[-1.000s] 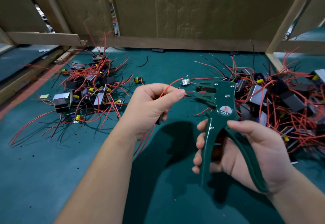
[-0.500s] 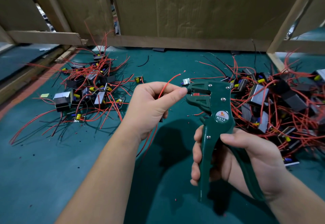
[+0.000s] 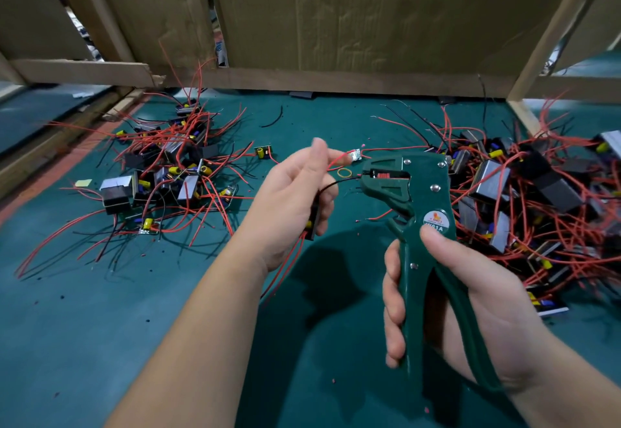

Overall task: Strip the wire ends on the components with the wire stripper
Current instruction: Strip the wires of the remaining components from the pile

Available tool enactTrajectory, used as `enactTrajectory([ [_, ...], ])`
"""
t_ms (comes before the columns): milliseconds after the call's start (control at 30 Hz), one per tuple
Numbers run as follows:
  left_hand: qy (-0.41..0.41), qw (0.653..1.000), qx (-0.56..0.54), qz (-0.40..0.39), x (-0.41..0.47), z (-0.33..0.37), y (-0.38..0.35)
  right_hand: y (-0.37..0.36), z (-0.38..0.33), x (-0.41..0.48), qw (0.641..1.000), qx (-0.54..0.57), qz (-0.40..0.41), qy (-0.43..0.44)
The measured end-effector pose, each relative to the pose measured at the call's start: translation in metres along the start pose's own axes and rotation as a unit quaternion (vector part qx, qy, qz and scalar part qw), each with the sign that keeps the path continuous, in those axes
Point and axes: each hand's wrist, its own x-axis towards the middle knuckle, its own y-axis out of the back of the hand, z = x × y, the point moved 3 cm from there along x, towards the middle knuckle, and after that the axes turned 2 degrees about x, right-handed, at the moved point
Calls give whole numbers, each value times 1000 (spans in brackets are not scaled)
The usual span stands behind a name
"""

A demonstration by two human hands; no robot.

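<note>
My right hand (image 3: 470, 296) grips the handles of a dark green wire stripper (image 3: 416, 199), held upright with its jaws pointing left. My left hand (image 3: 289, 199) holds a small dark component (image 3: 313, 222) in its curled lower fingers, with red wires trailing down below the wrist. A thin black wire (image 3: 339, 183) runs from that component to the stripper's jaws. My left thumb and forefinger are lifted and blurred. A red wire end (image 3: 337, 160) shows beside them.
A pile of components with red and black wires (image 3: 168, 172) lies on the green mat at left. A larger pile (image 3: 524, 192) lies at right. A yellow rubber band (image 3: 344, 172) lies on the mat. Cardboard panels and a wooden frame (image 3: 302, 79) close off the back.
My left thumb and forefinger have let go of the red wire and lifted. A black wire now reaches the stripper's jaws. The stripper has shifted slightly left and lower.
</note>
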Motion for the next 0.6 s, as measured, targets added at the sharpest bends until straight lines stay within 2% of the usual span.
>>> enactTrajectory([
  [100,55,998,-7,-11,2,-3,-2,3,-3,6,998,15,61,14],
  [167,80,996,-23,-13,2,-5,-5,5,-6,8,997,41,64,13],
  [267,103,991,-84,-17,5,-7,-8,4,-9,6,996,83,-4,15],
  [367,101,984,-145,-37,5,-9,-12,0,-2,5,993,76,-84,-19],
  [433,90,978,-174,-75,2,-9,-18,-1,3,6,995,53,-80,-25],
  [500,72,983,-150,-75,3,-10,-21,1,6,8,999,27,-36,5],
  [600,43,997,-70,3,10,-11,-15,12,-2,6,989,-25,36,140],
])
